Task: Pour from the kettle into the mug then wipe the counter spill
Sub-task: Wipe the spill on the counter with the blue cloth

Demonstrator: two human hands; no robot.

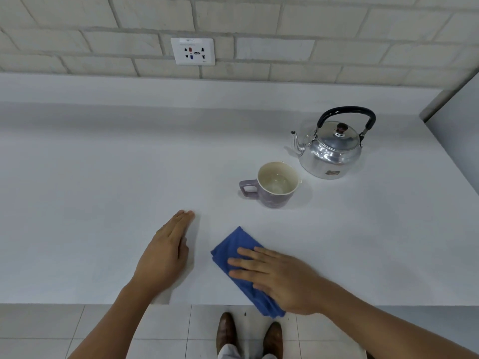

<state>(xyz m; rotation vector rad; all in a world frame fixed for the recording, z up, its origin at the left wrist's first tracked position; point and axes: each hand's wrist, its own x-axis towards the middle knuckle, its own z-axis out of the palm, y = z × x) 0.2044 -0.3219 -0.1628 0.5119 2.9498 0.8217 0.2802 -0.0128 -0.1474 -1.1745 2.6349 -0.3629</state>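
Head view puts the mug (276,185), with clear liquid low inside, just beside the kettle (330,151) and near the wiping zone, so a wide sweep toward it could, I judge, knock it and spill more; the blue cloth (233,248) also overhangs the counter (103,164) edge and could slide off. That cloth lies flat under the right hand (281,278), whose fingers (246,263) are extended and slightly spread, pressing it down, while the left hand (166,250) rests flat, fingers together, beside it but apart.
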